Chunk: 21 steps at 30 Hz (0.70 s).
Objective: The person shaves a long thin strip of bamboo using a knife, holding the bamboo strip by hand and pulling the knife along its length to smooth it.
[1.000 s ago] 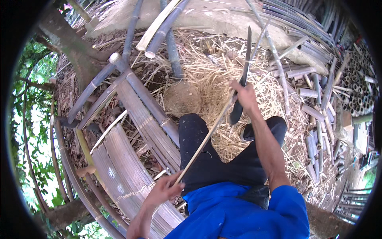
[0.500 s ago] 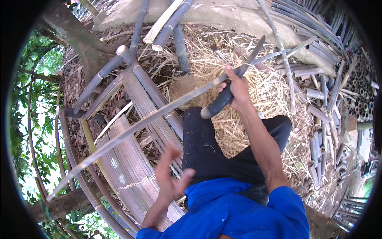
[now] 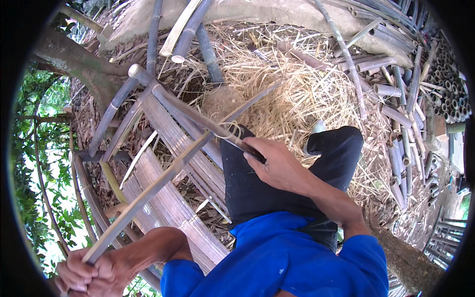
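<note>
My left hand [image 3: 86, 272] is closed around the near end of a long, narrow bamboo strip [image 3: 148, 193] at the lower left. The strip slants up and away to the right, over the bamboo slat bench and my left knee. In front of my lap, my right hand [image 3: 279, 166] is wrapped round the dark handle of a machete, most of it hidden by the fingers. The machete's blade [image 3: 205, 120], blurred, points up and to the left, crossing the strip. A thin pale shaving curls beside that crossing.
A slatted bamboo bench [image 3: 170, 213] stands at my left, with bamboo poles [image 3: 190, 29] jutting out beyond it. Straw-like shavings [image 3: 292, 94] cover the ground ahead. Cut bamboo tubes [image 3: 448, 91] are stacked at the right. A tree trunk [image 3: 84, 59] rises at the far left.
My left hand, earlier open over the bench, has gripped the strip's near end. My right hand has come down toward my lap, let go of the strip and swung the machete leftward.
</note>
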Available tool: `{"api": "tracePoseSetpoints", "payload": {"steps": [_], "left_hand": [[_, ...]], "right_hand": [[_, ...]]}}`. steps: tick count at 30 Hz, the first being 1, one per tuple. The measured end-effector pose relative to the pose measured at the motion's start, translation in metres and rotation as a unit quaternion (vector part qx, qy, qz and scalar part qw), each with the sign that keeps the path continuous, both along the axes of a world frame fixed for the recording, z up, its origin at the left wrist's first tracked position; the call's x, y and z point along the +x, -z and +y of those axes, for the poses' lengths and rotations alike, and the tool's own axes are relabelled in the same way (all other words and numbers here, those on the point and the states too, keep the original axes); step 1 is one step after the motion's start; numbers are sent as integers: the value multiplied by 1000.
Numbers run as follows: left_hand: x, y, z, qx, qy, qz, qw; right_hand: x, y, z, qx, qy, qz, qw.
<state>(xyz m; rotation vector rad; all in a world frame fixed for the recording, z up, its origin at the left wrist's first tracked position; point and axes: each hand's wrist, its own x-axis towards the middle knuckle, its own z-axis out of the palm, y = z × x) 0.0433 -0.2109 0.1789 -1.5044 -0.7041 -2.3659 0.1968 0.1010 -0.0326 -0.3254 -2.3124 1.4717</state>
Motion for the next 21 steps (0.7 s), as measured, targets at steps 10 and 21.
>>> {"api": "tracePoseSetpoints", "payload": {"steps": [10,21], "left_hand": [[35,47,83,55,-263,-183,946],[64,94,126,-74,-307,-169,933]], "right_hand": [[-11,16,-3,17,-99,-154,983],[33,18,4,134,14,-225,965]]}}
